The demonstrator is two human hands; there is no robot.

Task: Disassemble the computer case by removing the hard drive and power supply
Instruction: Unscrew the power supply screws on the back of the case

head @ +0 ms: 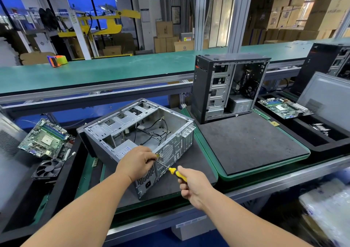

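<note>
Unscrewing at the back of a computer case [140, 138] lying open on the desk [189, 188].

Right grip [193, 187] wrapped around a screwdriver [175, 173], tip at the rear panel; left grip [139, 160] curled, pinching at that tip, over the power supply [123, 149].

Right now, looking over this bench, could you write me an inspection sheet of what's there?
Surface: black foam mat on a green-edged workbench.
Job's things: open grey metal computer case lying on its side; silver power supply inside its near corner.
Clutter: green motherboard and black fan at left; second upright case; orange tape dispenser.
Grippers: left hand grips the case's rear edge; right hand holds a yellow-handled screwdriver whose tip is at the rear panel.
Cables: black wires loose inside the case.
Surroundings: stacked cardboard boxes.
</note>
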